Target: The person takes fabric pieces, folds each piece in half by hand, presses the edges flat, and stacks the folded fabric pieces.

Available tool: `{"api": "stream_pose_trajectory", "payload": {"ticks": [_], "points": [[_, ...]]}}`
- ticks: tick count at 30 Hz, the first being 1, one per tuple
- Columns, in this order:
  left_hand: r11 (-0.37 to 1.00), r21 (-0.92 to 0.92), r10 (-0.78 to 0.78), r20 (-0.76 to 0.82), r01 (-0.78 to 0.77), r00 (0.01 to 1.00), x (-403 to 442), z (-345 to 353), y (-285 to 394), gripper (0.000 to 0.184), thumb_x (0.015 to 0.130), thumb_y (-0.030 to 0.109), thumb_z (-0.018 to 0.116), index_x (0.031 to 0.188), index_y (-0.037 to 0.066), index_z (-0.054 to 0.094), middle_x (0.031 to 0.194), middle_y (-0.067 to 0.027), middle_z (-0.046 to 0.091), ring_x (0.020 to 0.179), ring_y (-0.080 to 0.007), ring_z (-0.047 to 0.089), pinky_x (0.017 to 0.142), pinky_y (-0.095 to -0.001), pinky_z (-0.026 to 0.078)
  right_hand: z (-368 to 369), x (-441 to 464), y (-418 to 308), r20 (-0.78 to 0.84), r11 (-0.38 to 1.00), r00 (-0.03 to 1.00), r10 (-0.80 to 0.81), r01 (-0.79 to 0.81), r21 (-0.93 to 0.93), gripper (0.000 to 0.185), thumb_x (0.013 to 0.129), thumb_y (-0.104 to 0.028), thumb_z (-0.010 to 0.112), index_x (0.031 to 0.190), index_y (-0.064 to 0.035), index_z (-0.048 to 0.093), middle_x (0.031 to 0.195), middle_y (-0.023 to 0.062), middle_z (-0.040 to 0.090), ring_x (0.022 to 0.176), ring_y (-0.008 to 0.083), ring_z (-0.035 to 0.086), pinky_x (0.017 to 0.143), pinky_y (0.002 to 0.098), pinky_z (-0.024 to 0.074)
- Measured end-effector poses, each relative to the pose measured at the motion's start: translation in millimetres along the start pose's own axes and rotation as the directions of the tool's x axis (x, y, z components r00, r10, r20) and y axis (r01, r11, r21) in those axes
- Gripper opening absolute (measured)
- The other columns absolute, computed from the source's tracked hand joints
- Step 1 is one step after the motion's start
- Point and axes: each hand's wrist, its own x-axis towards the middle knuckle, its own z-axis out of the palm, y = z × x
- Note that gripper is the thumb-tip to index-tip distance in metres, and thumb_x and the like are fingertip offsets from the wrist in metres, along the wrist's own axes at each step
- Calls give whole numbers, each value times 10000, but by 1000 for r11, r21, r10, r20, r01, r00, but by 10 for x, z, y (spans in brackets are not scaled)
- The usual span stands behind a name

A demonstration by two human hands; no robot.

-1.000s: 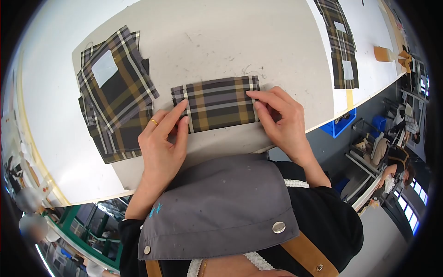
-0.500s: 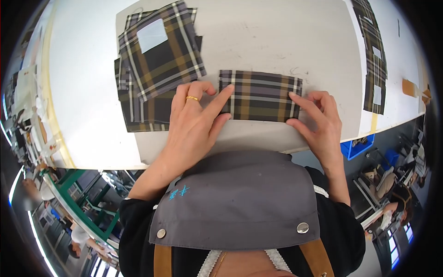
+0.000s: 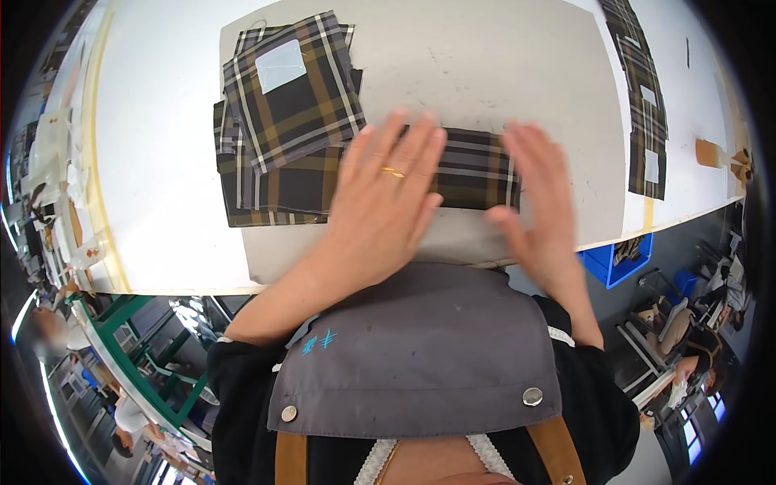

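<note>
A folded piece of dark plaid fabric (image 3: 475,171) lies flat on a grey sheet (image 3: 485,65) in front of me. My left hand (image 3: 386,190), with a gold ring, rests over its left part, fingers stretched out and covering that end. My right hand (image 3: 543,190) is at its right edge, somewhat blurred, thumb and fingers apart; the fingers lie on or just above the fabric's end. Neither hand grasps anything. Left of my left hand is a loose pile of plaid fabric pieces (image 3: 299,121), the top one bearing a white patch (image 3: 280,66).
Along the right side of the white table (image 3: 145,162) runs a row of overlapping plaid pieces (image 3: 647,121) with white patches. A brown-and-clear object (image 3: 711,153) lies farther right. A blue bin (image 3: 618,260) sits below the table edge. Other people are at the far left and right.
Both hands went from pinching the fabric's ends to lying open over it. My left hand moved right onto the fabric. The view has shifted slightly.
</note>
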Motion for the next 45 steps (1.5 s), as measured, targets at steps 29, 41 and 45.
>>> {"api": "stream_pose_trajectory", "payload": {"ticks": [29, 41, 45], "points": [[954, 135, -206, -350, 267, 914, -194, -123, -824, 126, 810, 111, 768, 929, 96, 729, 1032, -30, 619, 1152, -289, 544, 1139, -542, 286, 44, -271, 526, -305, 956, 952, 27, -113, -270, 314, 844, -111, 744, 1151, -91, 678, 1389, 95, 578, 1416, 376, 398, 1176, 517, 260], [1000, -20, 18, -146, -21, 989, -377, -354, -314, 77, 854, 77, 691, 906, 96, 636, 1109, -49, 673, 1249, -295, 535, 1147, -541, 290, 271, 444, -203, -161, 929, 929, -332, 352, 115, 461, 733, -60, 786, 1176, -78, 659, 1366, 107, 583, 1394, 380, 423, 1144, 531, 314], [961, -263, -109, -84, 84, 990, -463, -351, -396, 561, 866, 380, 722, 1289, 51, 558, 1206, -124, 675, 1289, -324, 528, 1170, -513, 249, 511, 420, -121, -13, 888, 902, -432, 428, 170, 198, 728, -39, 750, 864, -116, 629, 1159, -1, 656, 1331, 273, 495, 1126, 528, 342]]}}
